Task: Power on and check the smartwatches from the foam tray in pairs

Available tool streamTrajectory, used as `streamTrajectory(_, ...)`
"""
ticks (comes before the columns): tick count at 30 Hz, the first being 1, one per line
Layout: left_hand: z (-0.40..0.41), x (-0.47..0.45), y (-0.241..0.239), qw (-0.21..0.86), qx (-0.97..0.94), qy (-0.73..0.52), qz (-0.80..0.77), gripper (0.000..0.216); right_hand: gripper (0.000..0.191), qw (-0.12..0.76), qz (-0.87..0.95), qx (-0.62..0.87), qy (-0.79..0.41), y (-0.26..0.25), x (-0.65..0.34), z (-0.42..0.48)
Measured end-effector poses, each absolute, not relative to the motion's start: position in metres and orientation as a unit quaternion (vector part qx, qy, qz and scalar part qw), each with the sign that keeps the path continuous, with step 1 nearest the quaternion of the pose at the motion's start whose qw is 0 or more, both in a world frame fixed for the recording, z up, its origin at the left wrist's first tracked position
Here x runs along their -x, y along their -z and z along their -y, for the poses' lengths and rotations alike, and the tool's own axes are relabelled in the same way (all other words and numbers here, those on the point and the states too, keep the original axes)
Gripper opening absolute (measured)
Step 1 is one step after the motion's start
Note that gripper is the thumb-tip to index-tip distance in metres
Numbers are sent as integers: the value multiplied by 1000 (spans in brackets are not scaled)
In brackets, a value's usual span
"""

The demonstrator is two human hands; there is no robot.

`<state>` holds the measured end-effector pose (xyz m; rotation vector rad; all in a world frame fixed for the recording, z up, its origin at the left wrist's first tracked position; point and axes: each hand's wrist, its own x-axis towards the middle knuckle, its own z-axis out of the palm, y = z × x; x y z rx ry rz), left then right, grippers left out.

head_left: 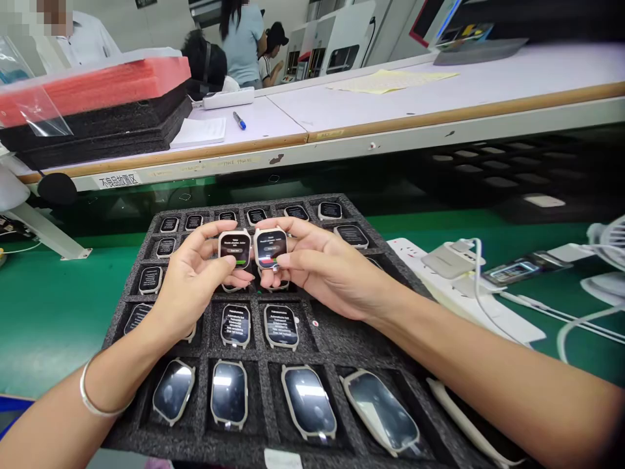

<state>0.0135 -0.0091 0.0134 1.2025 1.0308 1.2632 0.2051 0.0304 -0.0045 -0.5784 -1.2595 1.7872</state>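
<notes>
My left hand (pixel 195 267) grips a strapless smartwatch (pixel 235 245) by its edges, thumb over the lower part of the lit screen. In my right hand (pixel 315 260) is a second, matching smartwatch (pixel 270 245), its thumb at the lower screen edge. The two watches are held side by side, screens facing me, with text and a small button on each; a green strip shows on the left one, a red one on the right. Both hands hover over a black foam tray (pixel 254 384) whose compartments hold several more watch bodies, such as one watch (pixel 281 326) with lit text and a dark-screened watch (pixel 309 398).
Right of the tray lies a white power strip (pixel 517 322) with a charger (pixel 452 260) and cables, near a small fan (pixel 612 241). A raised shelf (pixel 342 124) crosses behind, carrying stacked red and black foam (pixel 97 91) and a blue pen (pixel 239 120). People are in the background.
</notes>
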Motion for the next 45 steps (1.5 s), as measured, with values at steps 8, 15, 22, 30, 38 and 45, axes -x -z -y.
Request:
streamTrajectory(8,10,-6,-18,544,-451,-559,-433,40,24,444,439,251,-740,-2,-212,-29)
streamTrajectory(15,11,-5,-24,550,-404,-601,-416,42,31,442,462,234,-732,-2,-212,-26)
streamTrajectory(22,13,-7,-24,562,-403,-592,-413,42,37,446,463,243,-726,-3,-211,-23)
streamTrajectory(30,10,-10,-22,574,-409,-576,-414,36,29,428,451,257,-740,-3,-208,-25)
streamTrajectory(38,10,-10,-20,560,-436,-560,-428,36,32,431,481,289,-707,-2,-208,-26)
streamTrajectory(45,8,-11,-15,489,-506,-538,-465,37,25,448,508,297,-673,-2,-211,-28)
